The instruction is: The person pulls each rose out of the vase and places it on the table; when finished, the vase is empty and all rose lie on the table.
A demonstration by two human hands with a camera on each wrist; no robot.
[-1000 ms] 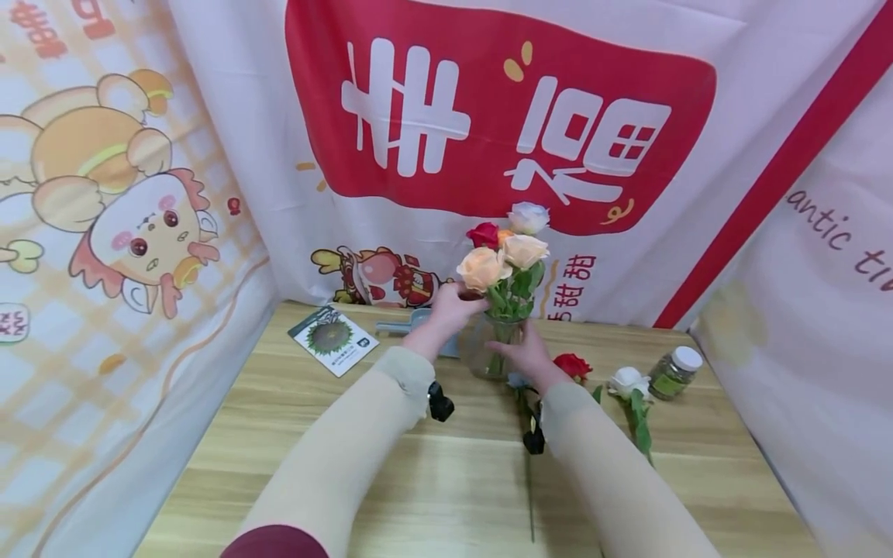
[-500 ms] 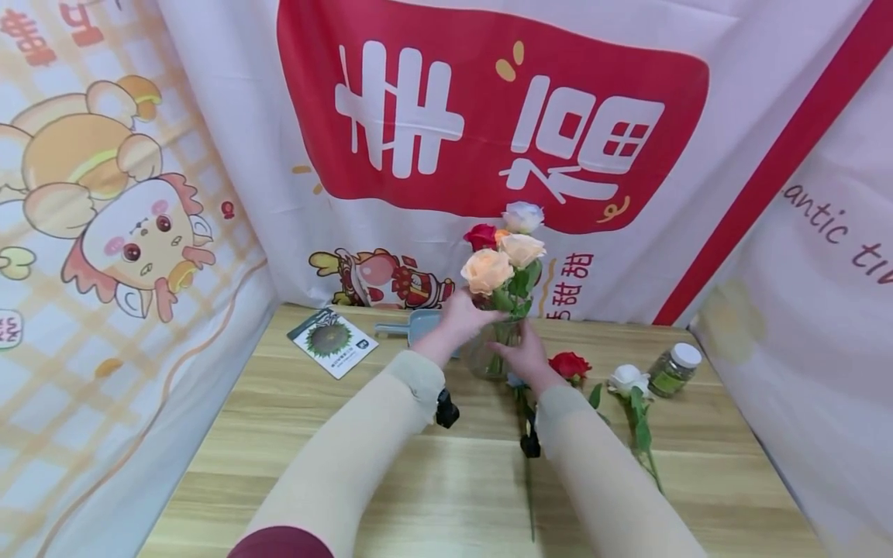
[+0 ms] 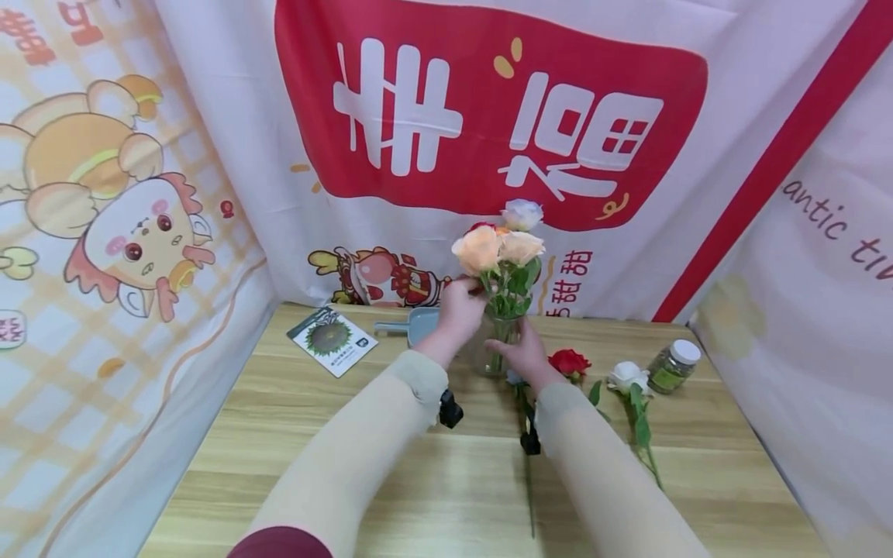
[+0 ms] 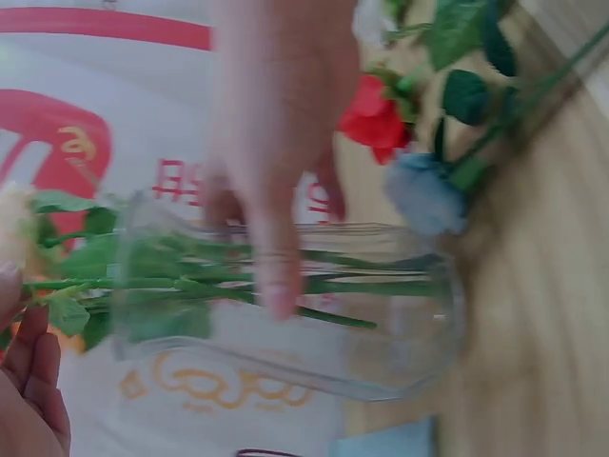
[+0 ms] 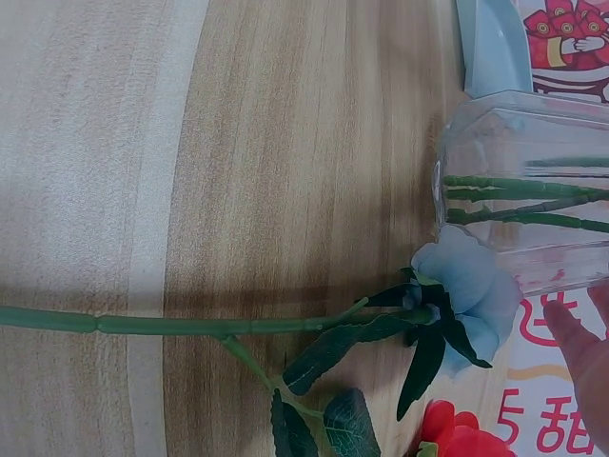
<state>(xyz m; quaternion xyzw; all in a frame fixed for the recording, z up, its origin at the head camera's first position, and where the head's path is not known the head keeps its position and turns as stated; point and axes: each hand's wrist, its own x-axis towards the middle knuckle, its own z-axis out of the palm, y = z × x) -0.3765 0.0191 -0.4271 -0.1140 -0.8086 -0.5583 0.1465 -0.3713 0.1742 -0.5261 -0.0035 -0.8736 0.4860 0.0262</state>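
A clear vase (image 3: 497, 358) stands on the table against the back cloth, bearing several roses. My right hand (image 3: 525, 355) grips its side; in the left wrist view the thumb lies across the glass. My left hand (image 3: 460, 316) pinches the stem of a peach rose (image 3: 477, 249) just under the bloom, above the vase's mouth. Beside it are another peach rose (image 3: 522, 248) and a pale whitish rose (image 3: 522, 214). The red one behind is mostly hidden. Green stems (image 4: 314, 284) show through the glass and reach down toward its base.
A blue rose (image 5: 468, 297) lies at the vase's foot, its stem toward me. To the right lie a red rose (image 3: 569, 363), a white rose (image 3: 629, 378) and a lidded jar (image 3: 674, 367). A blue dustpan-like scoop (image 3: 422, 324) and a sunflower-printed packet (image 3: 332, 341) lie left.
The left hand first slid right and dipped, then rose a little. The front peach rose has tilted up and left, now covering most of the red bloom. My right hand stays on the vase.
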